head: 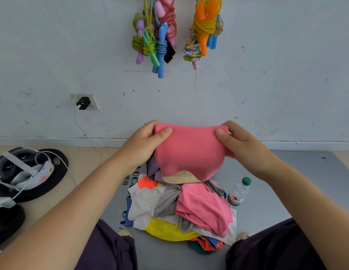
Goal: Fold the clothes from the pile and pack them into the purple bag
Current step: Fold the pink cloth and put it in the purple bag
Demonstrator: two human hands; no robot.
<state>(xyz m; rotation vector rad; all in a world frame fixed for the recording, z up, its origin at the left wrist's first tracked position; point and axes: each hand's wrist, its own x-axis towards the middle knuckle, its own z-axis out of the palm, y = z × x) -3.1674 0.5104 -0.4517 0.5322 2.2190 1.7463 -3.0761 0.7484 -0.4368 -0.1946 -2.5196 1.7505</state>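
Note:
I hold a pink garment (191, 151) up in front of me, above the pile. My left hand (148, 141) pinches its top left corner and my right hand (238, 141) pinches its top right corner. The cloth hangs folded, with a beige lining showing at its lower edge. Below it lies the pile of clothes (169, 207) on a grey mat, with white, grey, yellow, orange and another pink piece (204, 207). A purple piece of fabric (157, 170) shows behind the held garment; I cannot tell whether it is the purple bag.
A water bottle with a green cap (239, 191) stands right of the pile. The grey mat (286, 191) lies along the wall. A headset on black discs (27, 172) sits at left, with a charger cable (85, 133). Jump ropes (156, 36) hang on the wall.

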